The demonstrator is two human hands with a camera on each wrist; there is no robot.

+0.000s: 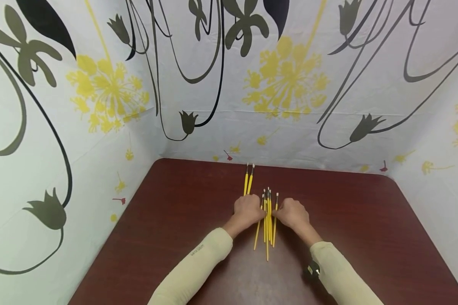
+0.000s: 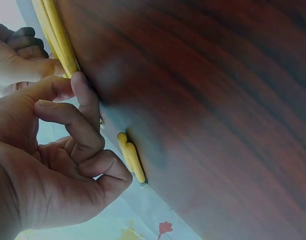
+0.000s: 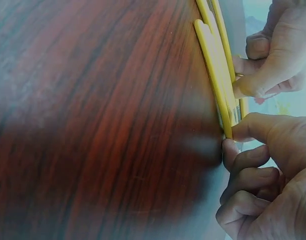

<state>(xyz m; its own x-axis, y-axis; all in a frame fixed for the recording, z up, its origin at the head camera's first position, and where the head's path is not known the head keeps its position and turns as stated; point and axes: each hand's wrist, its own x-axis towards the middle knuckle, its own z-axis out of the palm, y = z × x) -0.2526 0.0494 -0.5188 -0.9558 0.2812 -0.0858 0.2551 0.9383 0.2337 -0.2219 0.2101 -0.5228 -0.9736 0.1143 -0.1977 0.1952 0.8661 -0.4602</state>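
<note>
your left grip [image 1: 248, 209] pinches between thumb and fingertips at the left side of a bunch of yellow paintbrushes [image 1: 267, 237], while your right grip [image 1: 293, 214] pinches the outermost brush [image 1: 275, 231] on the right; exactly how many handles your left fingertips take in, you cannot tell. the relation that matters most is this: the bunch lies between your two grips, close to both, its long axis running from you toward the far edge, pale bristles away from you and bare handle ends toward you. the handles fan a little, the leftmost one [image 1: 257, 235] slanting, its near end out to the left. just beyond your left grip, and nearer to it than to the right, a separate pair of brushes [image 1: 249, 182] points at the far edge of the dark red-brown counter [image 1: 175, 203]. small lettering [image 1: 196, 250] marks your left sleeve [image 1: 187, 267], too small to read surely; no print on the handles is legible. a dark device [image 1: 313, 268] sits by your right sleeve [image 1: 343, 271]. patterned cloth [image 1: 233, 131] hangs behind.
</note>
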